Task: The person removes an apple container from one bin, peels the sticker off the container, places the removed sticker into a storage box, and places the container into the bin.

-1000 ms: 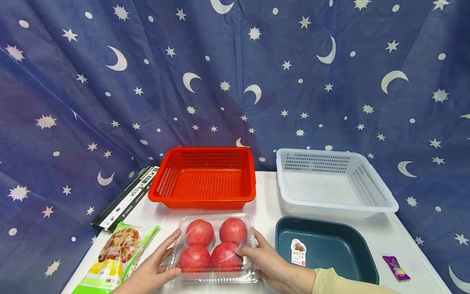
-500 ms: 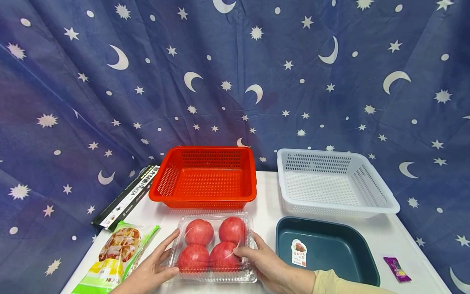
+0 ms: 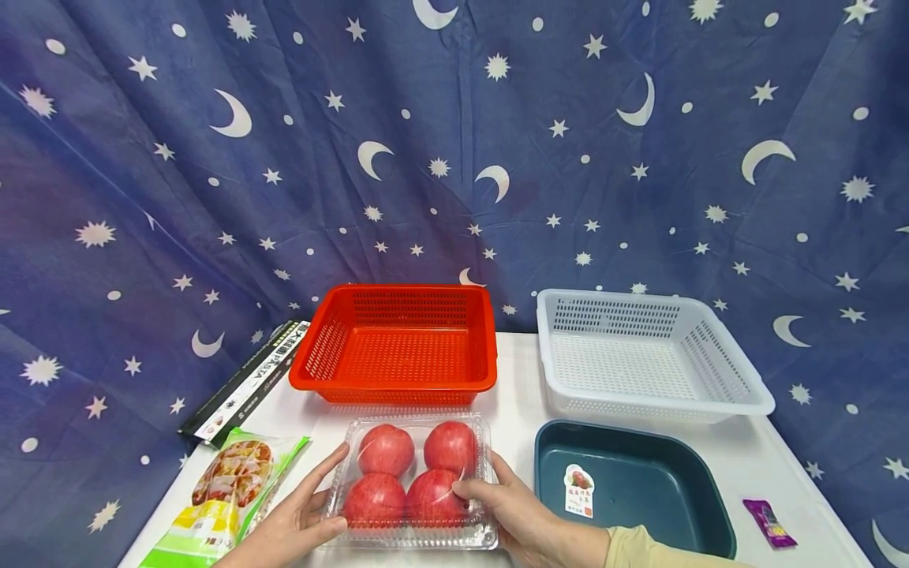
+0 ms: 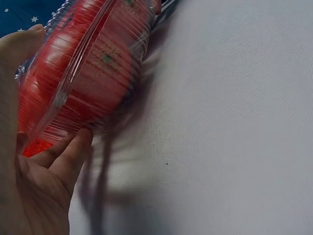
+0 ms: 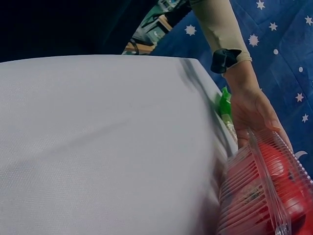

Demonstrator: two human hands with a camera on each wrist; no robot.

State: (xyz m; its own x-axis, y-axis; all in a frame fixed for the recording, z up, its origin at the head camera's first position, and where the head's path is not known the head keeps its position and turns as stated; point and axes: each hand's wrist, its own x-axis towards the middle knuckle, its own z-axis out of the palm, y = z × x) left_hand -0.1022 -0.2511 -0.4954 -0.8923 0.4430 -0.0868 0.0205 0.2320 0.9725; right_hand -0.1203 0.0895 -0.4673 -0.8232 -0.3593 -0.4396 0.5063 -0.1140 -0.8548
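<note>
2 hands have the clear plastic box (image 3: 415,539) between them. The left hand (image 3: 287,519) is partly closed, thumb at the rim and fingers curled under the edge, gripping the near left side. The right hand (image 3: 521,509) is likewise partly closed, thumb laid over the lid, fingers at the right side and partly hidden. The opposed hold probably serves to share the load and keep the lid down.

The box sits at the near middle of the counter (image 3: 515,367), just in front of the red basket (image 3: 401,392). A shadow below it suggests it is slightly raised; contact cannot be confirmed. Its walls are ribbed, glossy and transparent. 4 red apples (image 3: 375,498) fill it in 2 rows of 2, presumably nested to limit rolling; skins are smooth, without visible damage.

Outward: left, 1 green-edged food bag (image 3: 230,489) and, behind it, 1 pasta box (image 3: 248,386) lying aslant. Right, 1 dark teal basin (image 3: 639,481) bearing a label (image 3: 578,491) inside, 1 white basket (image 3: 660,407) behind, 1 purple packet (image 3: 769,523) beyond the basin. The outer placement apparently leaves working room at centre.
</note>
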